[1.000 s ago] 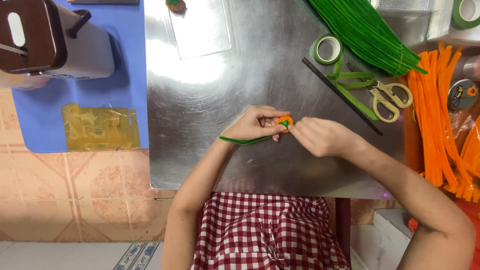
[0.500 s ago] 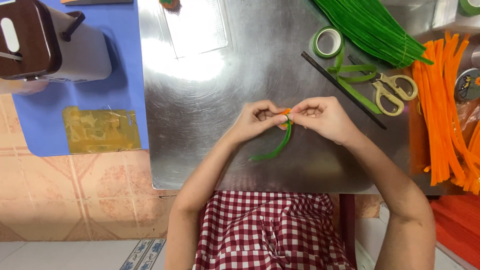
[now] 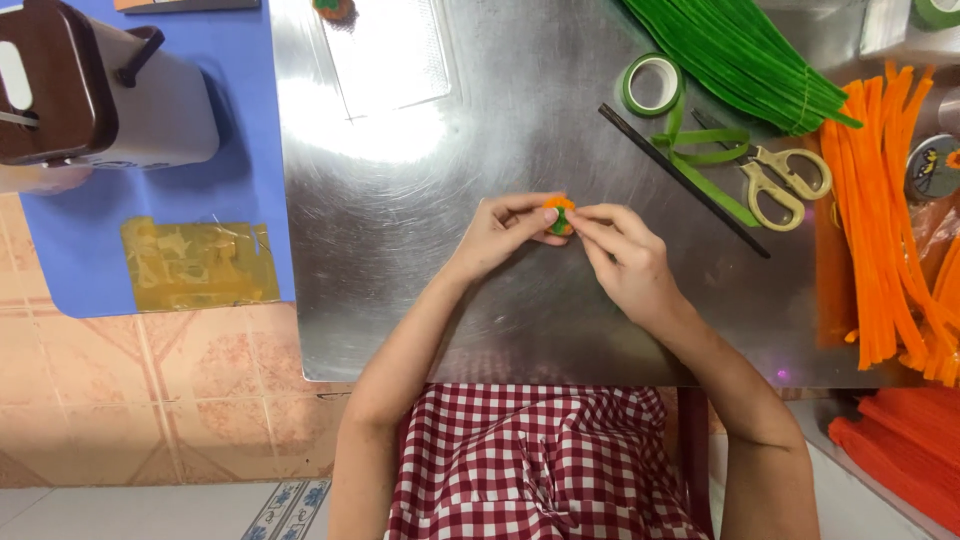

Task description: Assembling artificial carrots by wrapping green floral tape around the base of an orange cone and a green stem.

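over the steel table (image 3: 420, 300), fingertips (image 3: 552, 215) half hide an orange-green piece (image 3: 560, 213).

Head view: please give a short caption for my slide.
Both hands pinch a small orange-and-green craft piece above a metal table.

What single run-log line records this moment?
left hand + right hand: pinching small orange-and-green fuzzy piece | over steel table | cream-handled scissors idle

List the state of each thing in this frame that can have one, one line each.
Left hand: fingers pinched on the small orange and green piece.
Right hand: fingers pinched on the same piece.
Scissors: shut, lying flat on the metal table.
Green tape roll: partly unrolled, strip trailing.
Green pipe cleaners: bundled.
Orange pipe cleaners: loose pile.
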